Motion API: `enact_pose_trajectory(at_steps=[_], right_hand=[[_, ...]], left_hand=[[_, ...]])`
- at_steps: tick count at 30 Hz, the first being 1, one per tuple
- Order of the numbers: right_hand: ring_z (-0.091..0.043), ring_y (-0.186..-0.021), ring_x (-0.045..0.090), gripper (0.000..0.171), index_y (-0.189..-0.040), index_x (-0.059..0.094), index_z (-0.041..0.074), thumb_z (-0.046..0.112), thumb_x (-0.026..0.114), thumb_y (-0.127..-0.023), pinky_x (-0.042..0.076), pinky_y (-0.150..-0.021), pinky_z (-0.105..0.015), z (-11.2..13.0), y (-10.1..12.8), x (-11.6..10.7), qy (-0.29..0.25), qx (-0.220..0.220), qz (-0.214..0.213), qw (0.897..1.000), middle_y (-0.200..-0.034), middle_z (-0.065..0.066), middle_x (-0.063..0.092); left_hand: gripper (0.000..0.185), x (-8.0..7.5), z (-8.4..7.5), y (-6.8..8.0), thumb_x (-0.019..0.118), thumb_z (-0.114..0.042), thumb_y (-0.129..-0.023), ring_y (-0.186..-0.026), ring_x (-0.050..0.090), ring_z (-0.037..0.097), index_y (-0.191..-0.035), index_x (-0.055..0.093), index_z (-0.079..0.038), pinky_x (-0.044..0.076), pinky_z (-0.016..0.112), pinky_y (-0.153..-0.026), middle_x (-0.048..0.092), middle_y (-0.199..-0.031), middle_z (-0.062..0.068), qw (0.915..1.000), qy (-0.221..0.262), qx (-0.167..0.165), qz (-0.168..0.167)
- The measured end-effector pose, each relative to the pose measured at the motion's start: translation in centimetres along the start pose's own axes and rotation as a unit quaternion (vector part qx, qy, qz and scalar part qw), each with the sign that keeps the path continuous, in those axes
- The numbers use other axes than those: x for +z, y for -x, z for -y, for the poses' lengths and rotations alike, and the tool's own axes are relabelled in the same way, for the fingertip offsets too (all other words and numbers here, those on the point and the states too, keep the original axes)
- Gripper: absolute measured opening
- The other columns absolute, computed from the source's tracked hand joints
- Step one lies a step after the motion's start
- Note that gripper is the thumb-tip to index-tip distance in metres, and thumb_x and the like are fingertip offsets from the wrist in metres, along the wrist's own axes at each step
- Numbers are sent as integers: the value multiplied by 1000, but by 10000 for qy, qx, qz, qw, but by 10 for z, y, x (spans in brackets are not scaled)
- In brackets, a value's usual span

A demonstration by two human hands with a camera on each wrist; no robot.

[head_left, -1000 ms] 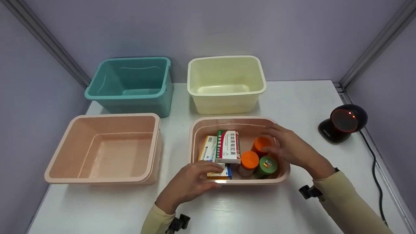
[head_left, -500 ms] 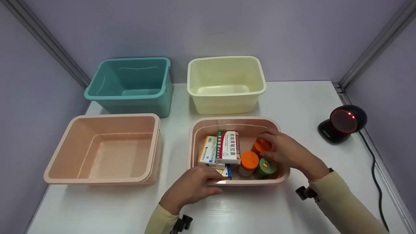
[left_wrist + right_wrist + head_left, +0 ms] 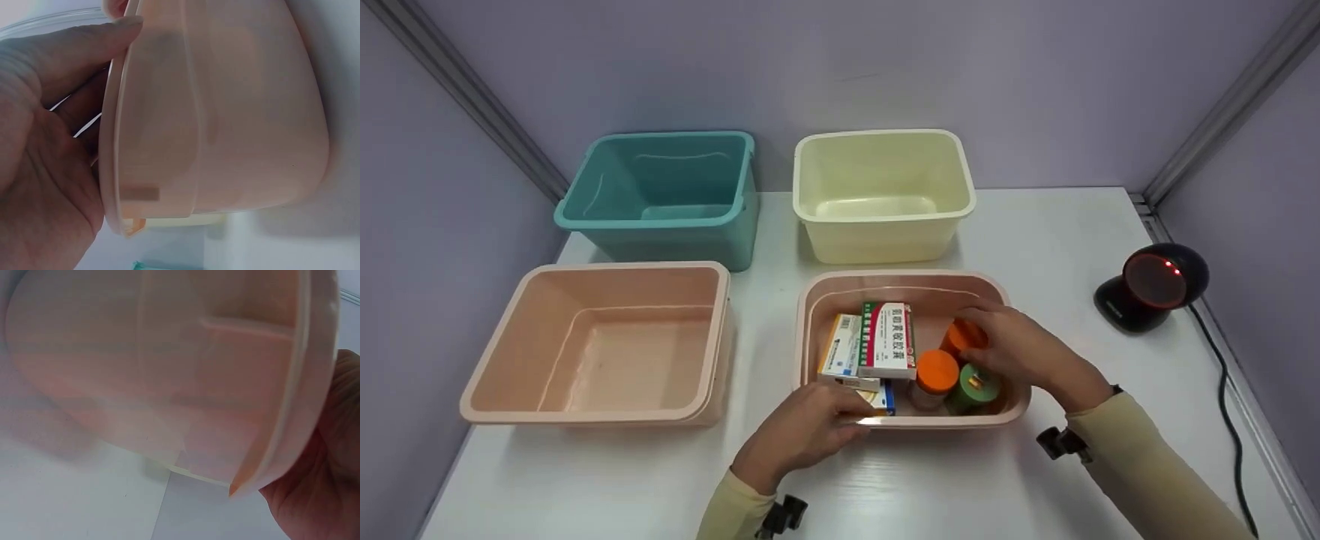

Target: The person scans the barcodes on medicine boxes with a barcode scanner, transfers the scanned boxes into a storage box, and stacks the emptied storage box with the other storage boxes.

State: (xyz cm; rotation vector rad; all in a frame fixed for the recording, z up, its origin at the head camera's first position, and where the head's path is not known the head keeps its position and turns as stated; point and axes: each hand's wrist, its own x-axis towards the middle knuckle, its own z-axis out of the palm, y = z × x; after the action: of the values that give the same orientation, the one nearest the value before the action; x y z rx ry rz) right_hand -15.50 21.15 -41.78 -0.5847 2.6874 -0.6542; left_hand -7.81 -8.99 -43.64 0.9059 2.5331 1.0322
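Note:
A pink bin (image 3: 907, 279) holds medicine boxes on its left and bottles on its right. My left hand (image 3: 802, 431) grips its front left rim, the thumb outside and the fingers inside, as the left wrist view shows. Over the bin's right side, my right hand (image 3: 1027, 352) holds the rear orange-topped bottle (image 3: 962, 337) between thumb and fingers; its lower part is hidden. Near it stand another orange-capped bottle (image 3: 936, 373) and a green-capped bottle (image 3: 976, 386). A green-and-white medicine box (image 3: 889, 339) leans by a white box (image 3: 841, 345), above a blue-edged box (image 3: 883, 397).
Another pink bin (image 3: 720, 322) stands at the left. Behind are a teal bin (image 3: 660, 224) and a cream bin (image 3: 885, 240). A black scanner-like device (image 3: 1155, 281) with red lights sits at the right, its cable running down the table's right side.
My right hand has moved down and left, closing its fingers on the rear orange-topped bottle. My left hand has shifted slightly and its thumb has closed against the bin's rim.

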Motion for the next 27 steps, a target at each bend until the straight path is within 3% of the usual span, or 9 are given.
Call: enact_pose_trajectory(at_steps=[9,20,27], right_hand=[[-25,-92,56,45,-131,59,6,17,73,-89,49,-88,-45,-3,-1,0,107,-309,-83,9994,-110,-5,61],[-27,-97,57,46,-130,61,6,18,75,-88,50,-89,-47,1,3,-5,50,-228,-242,9994,-116,-8,62],[-30,-107,56,55,-139,56,13,14,73,-88,48,-92,-49,2,8,-12,-144,-307,-433,9985,-132,-9,55]], left_hand=[[14,1,1,-1,74,-12,-88,-90,60,5,-100,79,-16,49,28,-83,69,-94,-15,9998,185,58,-65],[15,0,1,-1,76,-13,-87,-91,59,6,-101,79,-17,49,29,-85,69,-94,-16,9996,240,-140,6],[15,1,1,0,76,-11,-86,-90,60,6,-99,79,-16,49,29,-84,69,-94,-15,9994,315,-130,-83]])
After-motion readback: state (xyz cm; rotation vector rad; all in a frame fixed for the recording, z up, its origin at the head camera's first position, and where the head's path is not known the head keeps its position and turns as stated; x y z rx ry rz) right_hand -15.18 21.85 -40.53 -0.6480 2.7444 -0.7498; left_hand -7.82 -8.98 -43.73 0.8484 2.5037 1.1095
